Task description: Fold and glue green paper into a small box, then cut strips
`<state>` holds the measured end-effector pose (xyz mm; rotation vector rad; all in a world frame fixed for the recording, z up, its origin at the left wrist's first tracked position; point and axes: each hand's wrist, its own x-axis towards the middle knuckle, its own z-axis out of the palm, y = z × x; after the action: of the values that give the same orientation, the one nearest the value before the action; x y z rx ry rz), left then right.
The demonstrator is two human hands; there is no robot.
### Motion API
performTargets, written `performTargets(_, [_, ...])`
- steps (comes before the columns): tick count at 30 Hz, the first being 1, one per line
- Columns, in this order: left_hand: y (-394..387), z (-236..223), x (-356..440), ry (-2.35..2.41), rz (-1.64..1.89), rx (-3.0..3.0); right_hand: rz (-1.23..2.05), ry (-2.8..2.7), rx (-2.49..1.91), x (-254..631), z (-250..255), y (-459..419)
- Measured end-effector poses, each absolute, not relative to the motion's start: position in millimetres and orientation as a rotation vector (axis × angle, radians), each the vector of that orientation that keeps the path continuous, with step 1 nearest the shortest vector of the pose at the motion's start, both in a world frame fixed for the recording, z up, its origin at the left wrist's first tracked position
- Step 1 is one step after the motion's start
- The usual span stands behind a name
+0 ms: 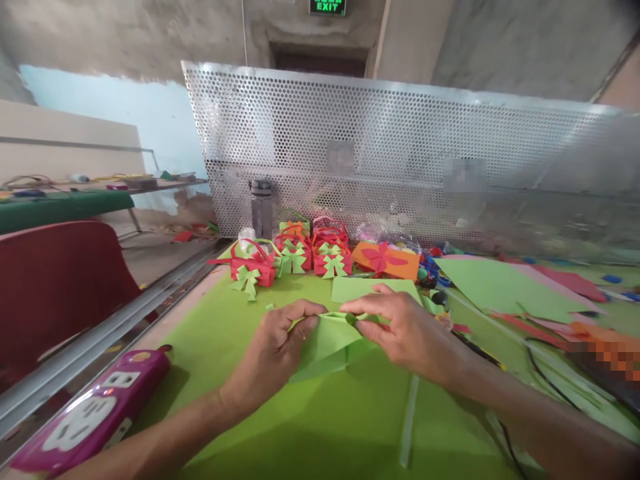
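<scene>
Between my hands is a piece of folded green paper (325, 343), its creased top edge upward and a flap hanging toward me. My left hand (277, 350) pinches its upper left side between thumb and fingers. At the upper right, my right hand (395, 327) grips the folded edge the same way. Just behind lies a flat light green paper sheet (370, 289). Farther back stand several small red paper baskets with green bows (333, 260), beside an orange paper box (385, 261) with a red bow. A clear glue stick (410, 420) lies below my right hand.
A purple power strip (95, 413) lies along the table's left edge. Behind the baskets stand a grey bottle (261, 207) and a perforated metal screen (320, 120). Coloured paper sheets (505, 283), scraps and a black cable (550, 380) cover the right side. A red chair (65, 287) is at left.
</scene>
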<state>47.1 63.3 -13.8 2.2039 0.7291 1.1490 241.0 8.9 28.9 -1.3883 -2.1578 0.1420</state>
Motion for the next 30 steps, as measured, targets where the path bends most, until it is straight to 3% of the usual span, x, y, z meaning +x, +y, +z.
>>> performTargets(5, [58.4,-15.7,49.8,0.676,1.106,2.135,0.132,-2.100,-1.318,240.1,18.0,16.3])
performTargets(14, [56.4,-22.7,53.0,0.616,1.126,2.099,-0.180,-2.134,-1.034,240.0,4.5,21.9])
performTargets(30, [58.6,-25.7,51.7,0.479,1.069,2.189,-0.290,-2.269,-0.935,241.1,3.9,21.9])
